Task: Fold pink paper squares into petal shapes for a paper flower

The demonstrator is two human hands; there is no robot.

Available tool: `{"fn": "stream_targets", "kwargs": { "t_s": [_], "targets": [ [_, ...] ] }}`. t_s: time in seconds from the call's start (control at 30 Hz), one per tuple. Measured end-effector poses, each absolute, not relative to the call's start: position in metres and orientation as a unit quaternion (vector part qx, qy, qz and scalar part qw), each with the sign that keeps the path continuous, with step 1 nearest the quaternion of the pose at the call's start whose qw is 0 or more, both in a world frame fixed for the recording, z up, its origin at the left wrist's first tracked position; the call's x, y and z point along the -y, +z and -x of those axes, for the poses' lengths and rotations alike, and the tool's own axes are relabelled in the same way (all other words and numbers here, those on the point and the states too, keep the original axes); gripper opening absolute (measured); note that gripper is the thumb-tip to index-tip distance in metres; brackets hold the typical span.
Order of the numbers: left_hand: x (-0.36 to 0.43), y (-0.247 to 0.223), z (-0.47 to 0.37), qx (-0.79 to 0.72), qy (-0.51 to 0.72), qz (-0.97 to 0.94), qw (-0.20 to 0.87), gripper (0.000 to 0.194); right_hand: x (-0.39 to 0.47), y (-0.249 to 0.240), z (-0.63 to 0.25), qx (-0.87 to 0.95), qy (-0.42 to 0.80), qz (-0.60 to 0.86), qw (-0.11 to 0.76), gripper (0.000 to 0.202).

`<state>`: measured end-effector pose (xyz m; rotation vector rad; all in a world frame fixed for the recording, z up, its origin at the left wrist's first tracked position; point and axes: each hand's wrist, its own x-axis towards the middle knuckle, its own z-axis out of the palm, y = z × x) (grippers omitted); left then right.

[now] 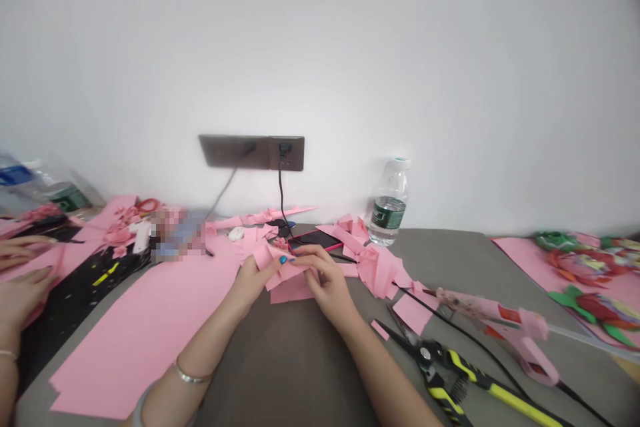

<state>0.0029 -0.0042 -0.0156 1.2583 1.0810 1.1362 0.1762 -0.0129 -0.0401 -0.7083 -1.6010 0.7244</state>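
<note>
Just above the grey table, a folded piece of pink paper [267, 252] is between my hands. My left hand [253, 281] pinches its near side, with a blue-painted thumbnail showing on top. From the other side, my right hand [325, 280] has its fingers closed on the paper's right part. Some of the folds are hidden behind my fingers. Another flat pink piece [290, 290] shows directly below. Beyond my hands lies a phone [317, 239] with a red-pink edge, partly covered by pink scraps.
Large pink sheets [145, 333] lie left. A co-worker's hands [25, 287] handle pink paper at far left. Right are yellow-black shears [426, 355], a pink glue gun [505, 320] with its cord, and paper flowers [595, 267]. A water bottle [389, 207] stands by the wall.
</note>
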Motion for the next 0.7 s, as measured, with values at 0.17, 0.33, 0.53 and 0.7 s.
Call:
{"fn": "stream_targets", "kwargs": {
  "t_s": [0.17,0.33,0.53,0.7],
  "targets": [
    [0.004,-0.015,-0.002,-0.455,0.478,-0.508,0.553,0.041,0.013,-0.041,-0.178,0.596,0.432,0.309,0.602,0.032],
    [0.005,-0.012,-0.002,-0.457,0.475,-0.547,0.517,0.033,0.01,-0.043,-0.175,0.571,0.472,0.326,0.587,0.031],
    [0.006,-0.009,-0.001,-0.46,0.466,-0.605,0.453,0.026,0.004,-0.046,-0.175,0.524,0.476,0.339,0.62,0.034],
    [0.003,-0.014,0.001,-0.452,0.466,-0.541,0.535,0.046,0.002,-0.045,-0.177,0.48,0.5,0.335,0.639,0.039]
  ]
}}
